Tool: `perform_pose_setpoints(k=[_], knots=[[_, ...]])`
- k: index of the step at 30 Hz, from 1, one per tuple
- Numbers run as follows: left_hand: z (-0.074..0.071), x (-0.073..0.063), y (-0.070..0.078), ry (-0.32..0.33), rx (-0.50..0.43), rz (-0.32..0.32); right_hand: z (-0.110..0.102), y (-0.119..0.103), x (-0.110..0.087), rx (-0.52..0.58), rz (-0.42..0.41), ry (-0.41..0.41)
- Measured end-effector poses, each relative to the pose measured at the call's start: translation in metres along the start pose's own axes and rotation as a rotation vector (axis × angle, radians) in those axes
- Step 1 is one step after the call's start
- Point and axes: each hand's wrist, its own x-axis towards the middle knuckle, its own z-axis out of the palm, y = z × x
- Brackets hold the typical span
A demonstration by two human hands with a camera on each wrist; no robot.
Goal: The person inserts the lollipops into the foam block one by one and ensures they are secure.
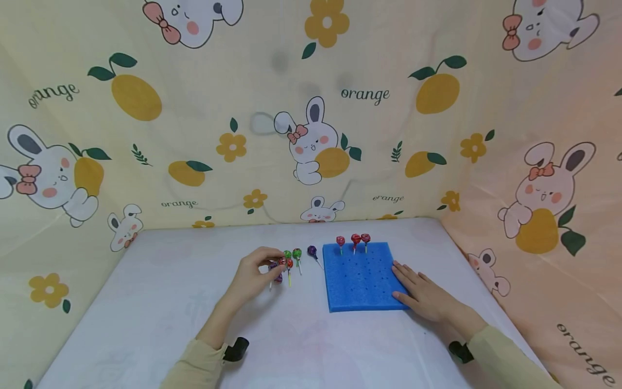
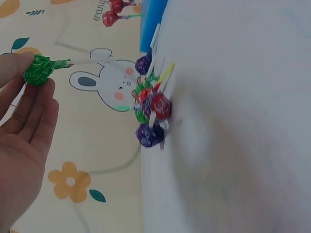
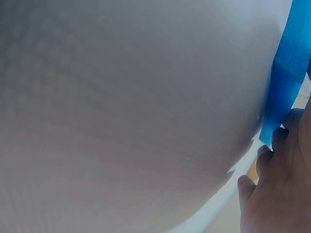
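My left hand (image 1: 252, 274) pinches a green-wrapped lollipop (image 2: 38, 70) by its candy head, thumb on one side and fingers on the other. Its white stick points toward the board in the left wrist view. Just past the fingertips lies a group of loose lollipops, among them a red one (image 2: 160, 106) and a purple one (image 2: 149, 134). My right hand (image 1: 427, 294) rests with extended fingers on the right edge of a blue foam board (image 1: 359, 297) dotted with small holes. Three red lollipops (image 1: 356, 239) stand upright in its back row.
Between the left hand and the board, another purple lollipop (image 1: 312, 251) lies by the board's left edge, with a green one (image 1: 297, 253) beside it. A white-covered table (image 1: 160, 324) carries everything, and a patterned cloth (image 1: 272, 70) hangs behind and at the sides.
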Motion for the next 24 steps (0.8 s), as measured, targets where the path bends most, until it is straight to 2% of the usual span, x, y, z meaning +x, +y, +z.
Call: perform_pose_setpoints(k=[13,24], knots=[[0.022,0.013,0.005,0.002,-0.011,-0.022,-0.002,-0.003,0.000,0.010,0.012,-0.016],[0.046,0.033,0.004,0.012,-0.054,-0.041,-0.001,-0.002,0.000,0.001,0.003,-0.005]])
